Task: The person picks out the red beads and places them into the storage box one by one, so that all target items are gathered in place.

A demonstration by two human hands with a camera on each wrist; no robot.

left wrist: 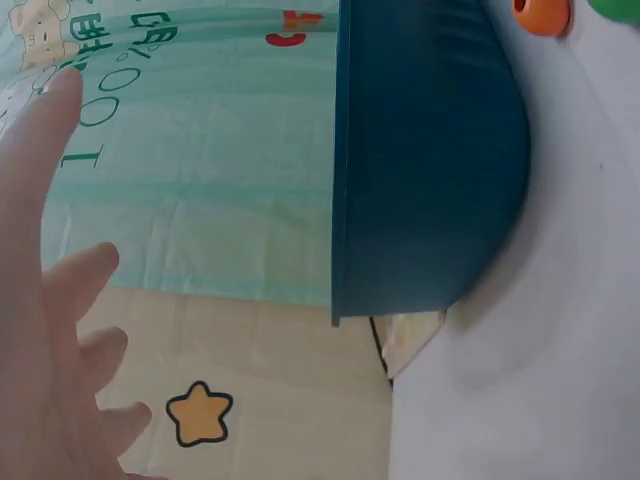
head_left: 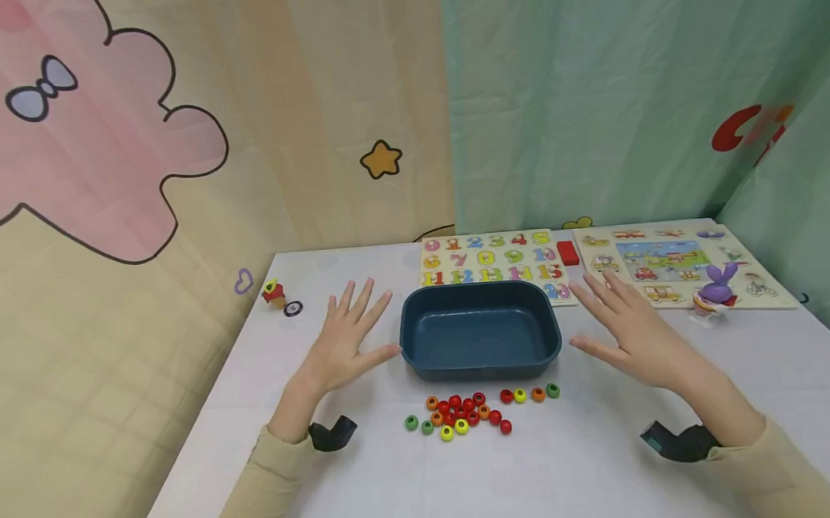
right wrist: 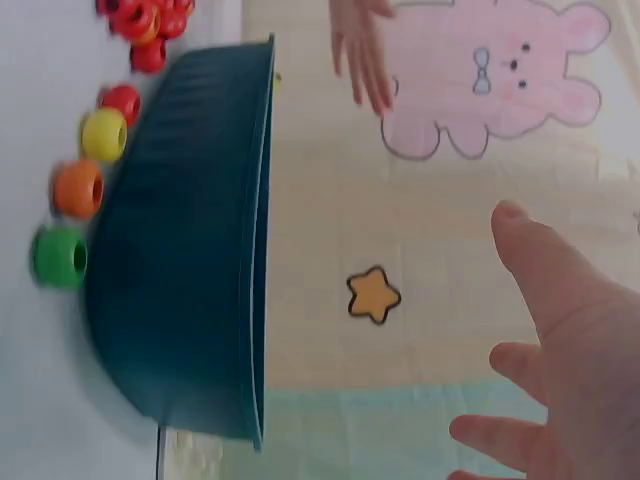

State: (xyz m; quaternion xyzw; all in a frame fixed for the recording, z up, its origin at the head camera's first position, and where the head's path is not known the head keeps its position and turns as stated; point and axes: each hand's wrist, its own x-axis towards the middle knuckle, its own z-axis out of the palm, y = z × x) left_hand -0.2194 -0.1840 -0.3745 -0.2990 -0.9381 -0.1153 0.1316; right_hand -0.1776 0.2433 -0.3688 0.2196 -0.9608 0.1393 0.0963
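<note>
A dark blue rectangular tub (head_left: 482,365) stands on the white table with nothing inside it. My left hand (head_left: 349,341) is held with fingers spread just left of the tub, its thumb tip overlapping the rim in the head view. On the other side, my right hand (head_left: 626,330) is spread too, thumb pointing at the tub's right wall. Neither hand holds anything. In front of the tub lie loose round beads with holes: a cluster of mostly red beads (head_left: 468,405), some orange, yellow beads (head_left: 447,433) and green beads (head_left: 411,423). A green bead (right wrist: 60,256) ends a short row near the tub.
Behind the tub lies a number puzzle board (head_left: 485,259), with a red block (head_left: 567,252) beside it. A vehicle picture puzzle (head_left: 658,262) is at the back right, with a purple-topped toy (head_left: 716,286) on its front edge. A small red and yellow toy (head_left: 273,293) stands back left.
</note>
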